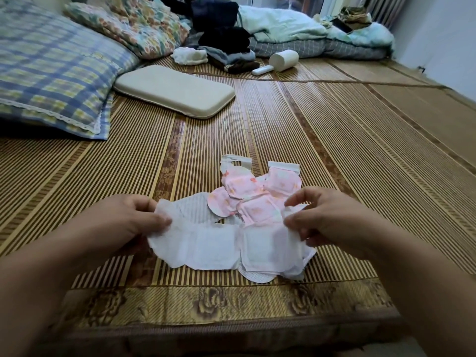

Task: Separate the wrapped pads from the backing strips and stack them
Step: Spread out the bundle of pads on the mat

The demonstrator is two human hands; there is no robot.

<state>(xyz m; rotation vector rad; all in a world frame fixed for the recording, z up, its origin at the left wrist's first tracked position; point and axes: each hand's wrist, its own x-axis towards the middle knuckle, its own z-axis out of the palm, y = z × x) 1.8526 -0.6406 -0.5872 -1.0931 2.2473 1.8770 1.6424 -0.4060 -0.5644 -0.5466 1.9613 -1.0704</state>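
A long white pad (219, 246) is stretched out flat between my two hands, just above the bamboo mat (334, 155). My left hand (136, 215) pinches its left end between thumb and fingers. My right hand (324, 217) pinches its right end. Behind the white pad lie pink flowered wrappers (247, 191), overlapping in a loose pile. Two white backing strips (283, 166) stick out at the far side of that pile. Another white piece (190, 210) lies partly under the pink pile.
A cream foam pad (175, 91) lies further back on the mat. A plaid pillow (51, 73) is at the left. Clothes (226, 47), a white lint roller (280, 61) and bedding (309, 29) lie along the far side. The mat's flowered border (206, 305) runs near me.
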